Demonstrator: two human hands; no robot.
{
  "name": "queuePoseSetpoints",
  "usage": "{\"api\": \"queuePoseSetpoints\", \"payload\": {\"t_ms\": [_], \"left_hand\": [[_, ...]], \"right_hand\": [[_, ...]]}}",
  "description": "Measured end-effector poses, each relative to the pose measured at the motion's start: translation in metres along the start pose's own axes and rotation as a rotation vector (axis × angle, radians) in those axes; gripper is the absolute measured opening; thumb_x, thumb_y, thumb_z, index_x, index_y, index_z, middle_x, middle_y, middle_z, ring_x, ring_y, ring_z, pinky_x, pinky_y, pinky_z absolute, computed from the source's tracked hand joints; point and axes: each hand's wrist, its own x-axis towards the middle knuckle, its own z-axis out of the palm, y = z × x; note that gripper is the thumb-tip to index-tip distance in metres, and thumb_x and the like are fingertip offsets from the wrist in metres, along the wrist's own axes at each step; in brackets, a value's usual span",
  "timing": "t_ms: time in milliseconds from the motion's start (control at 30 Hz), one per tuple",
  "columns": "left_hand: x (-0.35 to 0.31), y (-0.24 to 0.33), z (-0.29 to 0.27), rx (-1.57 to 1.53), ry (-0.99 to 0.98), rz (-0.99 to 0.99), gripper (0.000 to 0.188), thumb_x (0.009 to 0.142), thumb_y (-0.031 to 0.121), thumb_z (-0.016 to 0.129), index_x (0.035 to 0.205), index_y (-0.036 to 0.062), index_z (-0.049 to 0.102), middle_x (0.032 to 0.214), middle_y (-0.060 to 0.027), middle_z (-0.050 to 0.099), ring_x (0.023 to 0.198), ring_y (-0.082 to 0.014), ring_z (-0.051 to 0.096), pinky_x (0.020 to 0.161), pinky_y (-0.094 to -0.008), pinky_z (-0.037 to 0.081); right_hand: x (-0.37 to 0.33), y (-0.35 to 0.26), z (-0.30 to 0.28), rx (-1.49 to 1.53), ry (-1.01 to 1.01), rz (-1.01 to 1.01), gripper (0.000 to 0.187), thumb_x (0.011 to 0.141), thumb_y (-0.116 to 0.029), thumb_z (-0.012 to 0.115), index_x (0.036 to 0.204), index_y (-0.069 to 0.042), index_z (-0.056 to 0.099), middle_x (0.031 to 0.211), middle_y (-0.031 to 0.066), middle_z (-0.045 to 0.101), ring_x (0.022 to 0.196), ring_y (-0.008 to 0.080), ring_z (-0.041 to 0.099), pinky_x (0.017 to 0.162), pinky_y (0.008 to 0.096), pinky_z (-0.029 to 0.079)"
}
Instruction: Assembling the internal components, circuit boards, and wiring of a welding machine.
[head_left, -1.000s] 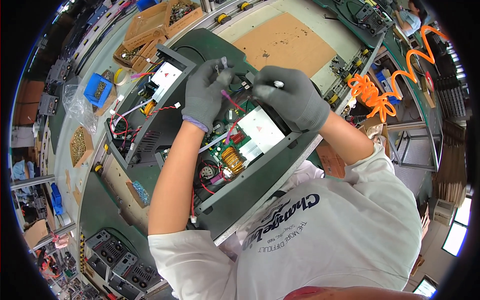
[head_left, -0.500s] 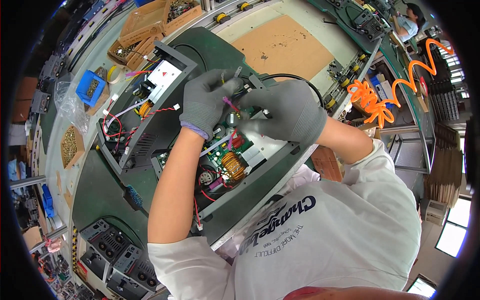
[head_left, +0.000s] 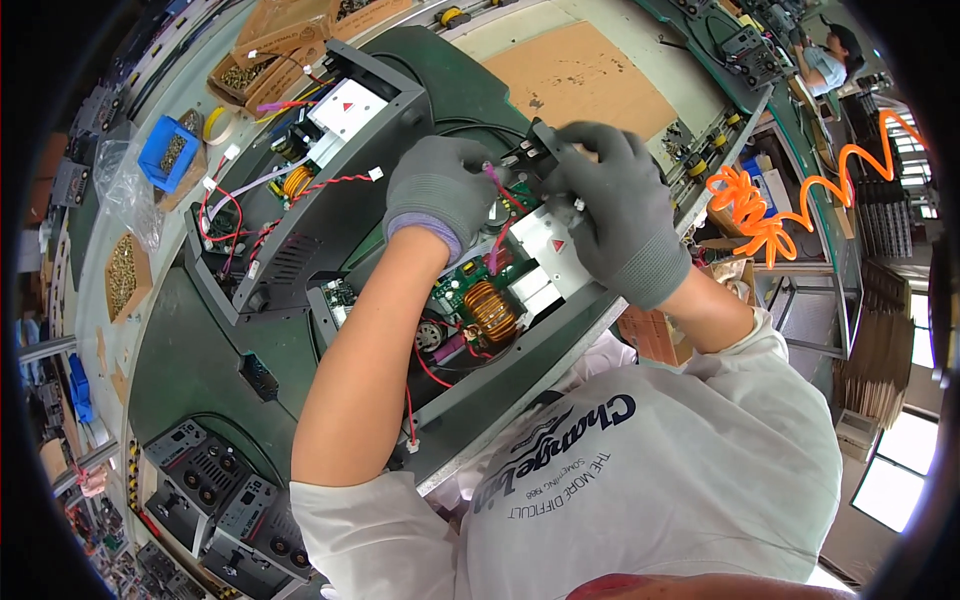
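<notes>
Fingers of our right hand point(head_left: 622, 215) bend at far end of open housing point(head_left: 500, 365); left hand point(head_left: 440, 188) curls by purple sleeve point(head_left: 490, 172). Whether either clamps, we cannot tell. Open housing sits right of vented housing point(head_left: 325, 222).

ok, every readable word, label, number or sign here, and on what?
Shirt: large dark lettering, readable, wording not copied; smaller lines below it.
Nearer white plate: red triangle sign.
Farther white plate: second red triangle.
Unit panels: pale print, mostly too small.
Carton: side print, too small.
</notes>
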Motion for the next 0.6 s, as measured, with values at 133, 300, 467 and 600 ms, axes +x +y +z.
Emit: {"api": "queuePoseSetpoints", "payload": {"t_ms": [133, 300, 467, 600], "left_hand": [[-0.0039, -0.0018, 0.0005, 0.019, 0.032, 0.046, 0.018, 0.083, 0.025, 0.071, 0.095, 0.0151, 0.08, 0.09, -0.0147, 0.073, 0.086, -0.0341, 0.07, 0.08, -0.0423, 0.055], [-0.007, 0.0016, 0.0021, -0.002, 0.09, 0.086, 0.019, 0.082, 0.025, 0.075, 0.096, 0.0125, 0.079, 0.091, -0.0145, 0.074, 0.084, -0.0328, 0.07, 0.078, -0.0408, 0.054], [-0.0073, 0.0015, 0.0021, 0.009, 0.125, 0.116, 0.023, 0.08, 0.025, 0.079, 0.097, 0.0102, 0.079, 0.092, -0.0146, 0.074, 0.084, -0.033, 0.071, 0.078, -0.0403, 0.054], [-0.0089, -0.0007, 0.0061, 0.042, 0.187, 0.173, 0.024, 0.078, 0.024, 0.08, 0.096, 0.0095, 0.079, 0.091, -0.0143, 0.074, 0.086, -0.0329, 0.07, 0.08, -0.0402, 0.054]], "right_hand": [[-0.006, 0.0105, 0.0091, 0.045, -0.055, 0.075, 0.025, 0.075, -0.005, 0.063, 0.099, -0.011, 0.061, 0.101, 0.0148, 0.067, 0.087, 0.0388, 0.067, 0.074, 0.0486, 0.052], [-0.0079, 0.0071, 0.0065, 0.321, -0.307, 0.308, 0.019, 0.082, -0.007, 0.062, 0.101, -0.009, 0.06, 0.097, 0.017, 0.067, 0.086, 0.0408, 0.066, 0.072, 0.0497, 0.051], [-0.0061, 0.0056, 0.0067, 0.363, -0.295, 0.326, 0.016, 0.084, -0.01, 0.064, 0.1, -0.008, 0.061, 0.094, 0.0174, 0.067, 0.081, 0.0407, 0.066, 0.068, 0.0492, 0.051], [-0.0069, 0.0067, 0.0087, 0.364, -0.281, 0.331, 0.014, 0.085, -0.012, 0.065, 0.098, -0.009, 0.062, 0.09, 0.018, 0.068, 0.078, 0.0407, 0.066, 0.068, 0.0491, 0.051]]}}
